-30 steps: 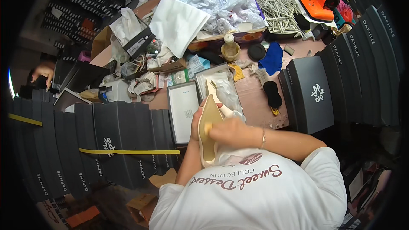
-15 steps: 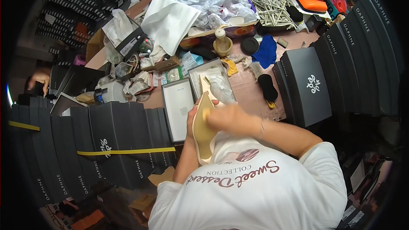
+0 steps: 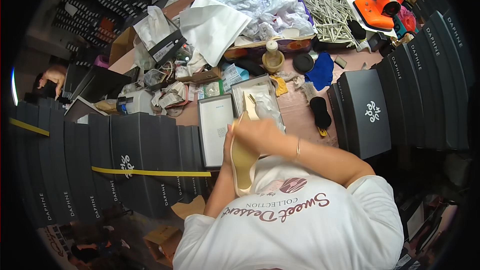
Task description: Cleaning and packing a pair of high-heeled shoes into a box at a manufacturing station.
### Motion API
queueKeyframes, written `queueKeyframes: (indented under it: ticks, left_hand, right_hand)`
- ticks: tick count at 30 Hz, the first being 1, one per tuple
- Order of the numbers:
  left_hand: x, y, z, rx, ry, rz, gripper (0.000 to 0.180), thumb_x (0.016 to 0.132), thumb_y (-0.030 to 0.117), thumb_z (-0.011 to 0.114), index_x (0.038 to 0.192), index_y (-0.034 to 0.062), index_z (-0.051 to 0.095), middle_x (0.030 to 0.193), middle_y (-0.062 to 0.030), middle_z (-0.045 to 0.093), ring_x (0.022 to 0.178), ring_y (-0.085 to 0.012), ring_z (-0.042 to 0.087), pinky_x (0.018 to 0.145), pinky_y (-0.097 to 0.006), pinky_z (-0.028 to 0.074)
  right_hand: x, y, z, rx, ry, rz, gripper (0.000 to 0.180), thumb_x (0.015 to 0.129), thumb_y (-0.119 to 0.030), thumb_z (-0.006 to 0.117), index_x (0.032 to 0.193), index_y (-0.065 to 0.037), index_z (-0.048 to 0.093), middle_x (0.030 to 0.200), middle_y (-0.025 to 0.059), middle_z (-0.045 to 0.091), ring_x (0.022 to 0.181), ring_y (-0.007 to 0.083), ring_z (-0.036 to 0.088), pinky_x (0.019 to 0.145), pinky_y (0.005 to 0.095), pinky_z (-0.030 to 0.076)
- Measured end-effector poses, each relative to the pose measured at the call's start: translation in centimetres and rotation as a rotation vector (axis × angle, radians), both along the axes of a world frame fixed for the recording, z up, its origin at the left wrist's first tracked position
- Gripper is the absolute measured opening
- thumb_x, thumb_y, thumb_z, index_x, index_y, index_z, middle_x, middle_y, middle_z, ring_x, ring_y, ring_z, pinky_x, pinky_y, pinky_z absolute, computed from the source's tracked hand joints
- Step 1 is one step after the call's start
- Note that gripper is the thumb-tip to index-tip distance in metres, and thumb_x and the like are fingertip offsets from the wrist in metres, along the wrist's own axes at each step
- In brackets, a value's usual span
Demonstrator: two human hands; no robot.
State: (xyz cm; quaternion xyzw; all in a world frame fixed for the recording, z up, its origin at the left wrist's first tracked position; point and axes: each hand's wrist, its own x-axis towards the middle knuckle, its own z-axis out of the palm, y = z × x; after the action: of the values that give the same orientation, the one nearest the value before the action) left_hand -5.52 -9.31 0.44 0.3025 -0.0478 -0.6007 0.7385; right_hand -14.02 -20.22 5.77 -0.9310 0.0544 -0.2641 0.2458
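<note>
My left hand (image 3: 227, 147) is wrapped round the left side of a pale shoe (image 3: 241, 167), its tan sole turned up and its toe pointing away from me. Over the upper part of the sole, my right hand (image 3: 260, 135) is closed and smeared by motion. A small yellow piece shows at its fingertips; I cannot make out its kind. Just beyond are an open grey shoebox (image 3: 277, 101) with white tissue and another pale shoe (image 3: 251, 106) in it, and a white-lined box half (image 3: 216, 125) beside it.
Dark shoeboxes (image 3: 142, 145) stand in rows at the left, more (image 3: 367, 112) at the right. Farther back are a jar with a brush or bottle (image 3: 273, 60), a blue cloth (image 3: 321, 70), a black sponge-like pad (image 3: 320, 112), a tray of white sticks (image 3: 330, 17) and an orange tool (image 3: 377, 10).
My right hand has moved up the sole toward the toe, with the yellow piece at its fingertips. My left hand still holds the shoe. The whole view has shifted slightly.
</note>
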Motion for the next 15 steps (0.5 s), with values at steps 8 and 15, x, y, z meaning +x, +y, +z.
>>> queueKeyframes:
  ticks: [8,15]
  left_hand:
    - [-1.0,-1.0,2.5,0.177,0.160,0.096,0.060,0.097,0.048,0.033,0.144,0.0107,0.029,0.127,-0.0184,0.048,0.090,-0.0249,0.059,0.071,-0.035,0.054]
    - [0.8,-0.8,1.0,-0.003,-0.014,-0.034,0.066,0.095,0.052,0.036,0.145,0.0106,0.027,0.123,-0.0184,0.052,0.080,-0.0237,0.060,0.068,-0.038,0.052]
  right_hand:
    - [-4.8,1.9,-0.1,0.051,-0.027,0.303,0.009,0.078,-0.013,0.057,0.077,-0.008,0.050,0.064,0.0066,0.053,0.055,0.0220,0.059,0.045,0.0342,0.046]
    - [-6.0,1.9,0.4,-0.023,-0.002,0.342,0.008,0.073,-0.012,0.059,0.074,-0.011,0.052,0.062,0.0047,0.054,0.059,0.0199,0.062,0.046,0.0324,0.048]
